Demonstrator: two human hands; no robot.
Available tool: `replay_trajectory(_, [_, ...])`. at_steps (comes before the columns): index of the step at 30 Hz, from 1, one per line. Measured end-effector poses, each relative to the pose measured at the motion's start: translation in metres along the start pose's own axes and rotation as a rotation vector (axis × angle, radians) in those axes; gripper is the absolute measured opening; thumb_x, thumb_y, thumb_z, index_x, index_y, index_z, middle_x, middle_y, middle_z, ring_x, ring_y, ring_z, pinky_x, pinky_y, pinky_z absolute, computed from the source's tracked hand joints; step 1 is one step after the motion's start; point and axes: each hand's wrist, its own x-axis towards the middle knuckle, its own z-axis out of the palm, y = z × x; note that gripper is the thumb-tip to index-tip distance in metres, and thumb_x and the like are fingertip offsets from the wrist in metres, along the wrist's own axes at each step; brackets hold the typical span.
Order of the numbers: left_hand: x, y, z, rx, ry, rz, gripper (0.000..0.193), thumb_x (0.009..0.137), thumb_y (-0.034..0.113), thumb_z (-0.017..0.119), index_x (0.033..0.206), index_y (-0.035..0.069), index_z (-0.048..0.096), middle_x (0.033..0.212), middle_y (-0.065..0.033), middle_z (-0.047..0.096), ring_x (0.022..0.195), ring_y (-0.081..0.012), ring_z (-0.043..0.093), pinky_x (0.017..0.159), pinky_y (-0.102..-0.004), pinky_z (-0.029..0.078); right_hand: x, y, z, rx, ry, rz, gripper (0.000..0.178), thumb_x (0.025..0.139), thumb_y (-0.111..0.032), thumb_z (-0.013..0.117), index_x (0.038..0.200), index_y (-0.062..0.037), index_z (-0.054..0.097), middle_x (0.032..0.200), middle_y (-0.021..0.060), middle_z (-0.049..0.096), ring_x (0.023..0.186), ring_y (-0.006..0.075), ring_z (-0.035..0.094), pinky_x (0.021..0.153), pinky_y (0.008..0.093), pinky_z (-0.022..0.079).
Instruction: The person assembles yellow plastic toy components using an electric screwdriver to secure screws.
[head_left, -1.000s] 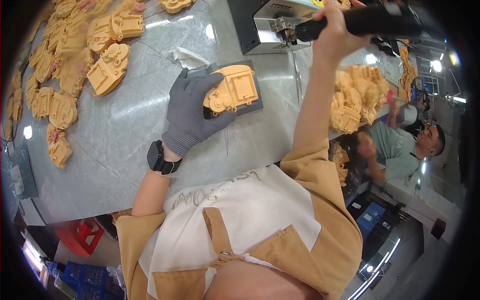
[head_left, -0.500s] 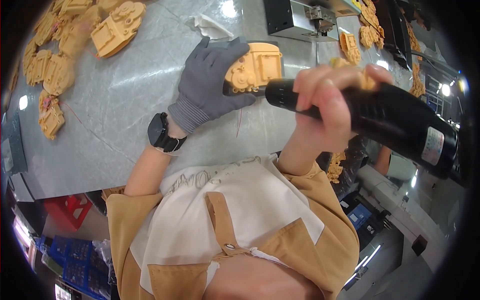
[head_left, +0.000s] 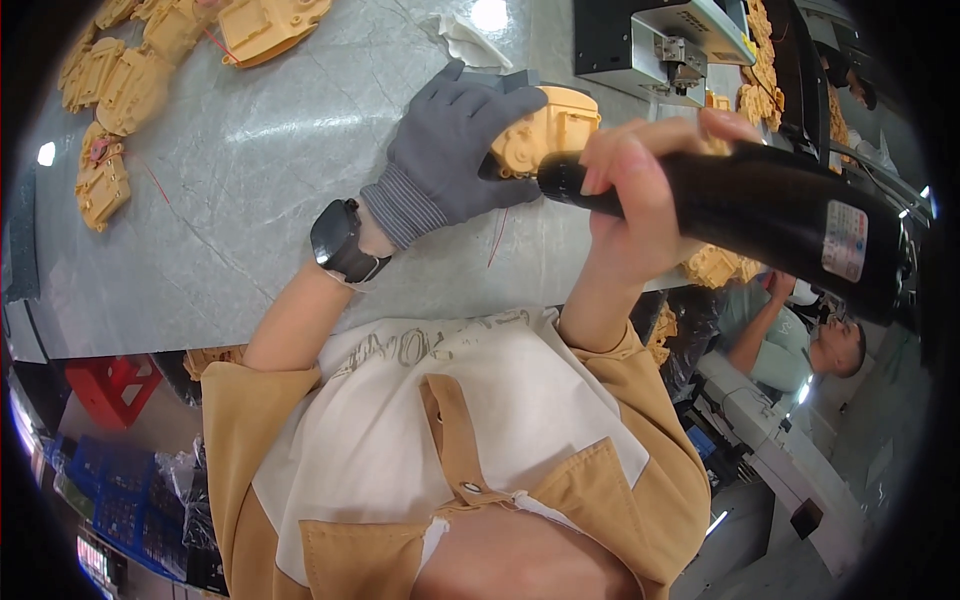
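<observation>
My left hand [head_left: 448, 150], in a grey knit glove, is closed on a yellow-orange plastic housing [head_left: 563, 122] with moulded round and square features. The housing rests on a dark block [head_left: 515, 78], mostly covered by the glove. A thin red wire [head_left: 497, 238] trails from its near side. Bare fingers of my right hand [head_left: 640, 190] wrap round a black electric screwdriver [head_left: 770, 205]. The driver lies almost level, its nose against or just by the housing's near right edge. Its bit is too small to make out there.
More yellow housings [head_left: 130, 90] lie in a pile on the left of the grey table [head_left: 250, 250]. A metal machine [head_left: 640, 45] stands at the back, beside a crumpled white cloth [head_left: 465, 42]. A co-worker [head_left: 785, 345] sits at the right. A red stool [head_left: 112, 390] is below the table's left edge.
The view has shifted, so the hands, housing and machine appear farther right. More of the co-worker shows. Both hands keep the same hold, and the driver's nose stays at the housing's edge.
</observation>
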Motion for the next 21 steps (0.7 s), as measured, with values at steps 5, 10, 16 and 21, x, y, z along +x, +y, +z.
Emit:
replay_trajectory(5, [0.001,0.001,-0.002,0.003,-0.001,0.009,0.074,0.063,0.046,0.079,0.125,0.016,0.052,0.09,-0.0077,0.059,0.092,-0.0272,0.058,0.1,-0.0449,0.04,-0.002,-0.005,0.002,-0.052,0.015,0.003,0.055,0.076,-0.002,0.065,0.119,0.0013,0.031,0.065,0.0066,0.058,0.051,0.0128,0.051,0.053,0.0255,0.045])
replay_trajectory(10, [0.001,0.005,-0.008,-0.045,-0.079,-0.026,0.072,0.065,0.034,0.08,0.126,0.009,0.052,0.12,-0.0113,0.059,0.113,-0.0297,0.054,0.107,-0.0472,0.033,0.004,-0.011,0.005,0.069,0.046,-0.005,0.056,0.076,0.0,0.061,0.121,-0.0018,0.028,0.065,0.0086,0.055,0.049,0.0154,0.05,0.051,0.0283,0.046])
replay_trajectory(16, [0.002,0.005,-0.01,-0.042,-0.094,-0.036,0.072,0.067,0.035,0.079,0.127,0.008,0.051,0.117,-0.0105,0.06,0.112,-0.0301,0.054,0.107,-0.0482,0.033,0.01,-0.006,0.003,0.12,0.011,-0.021,0.054,0.076,0.002,0.058,0.121,-0.0026,0.028,0.063,0.0091,0.052,0.048,0.0161,0.049,0.048,0.0289,0.045])
replay_trajectory(21, [0.002,0.004,-0.01,-0.06,-0.087,-0.037,0.07,0.069,0.038,0.076,0.128,0.011,0.051,0.11,-0.0099,0.061,0.108,-0.0308,0.055,0.107,-0.0493,0.032,0.008,-0.005,0.003,0.132,-0.013,-0.009,0.054,0.076,0.002,0.058,0.122,-0.0029,0.029,0.063,0.0086,0.052,0.047,0.0155,0.049,0.047,0.0283,0.044])
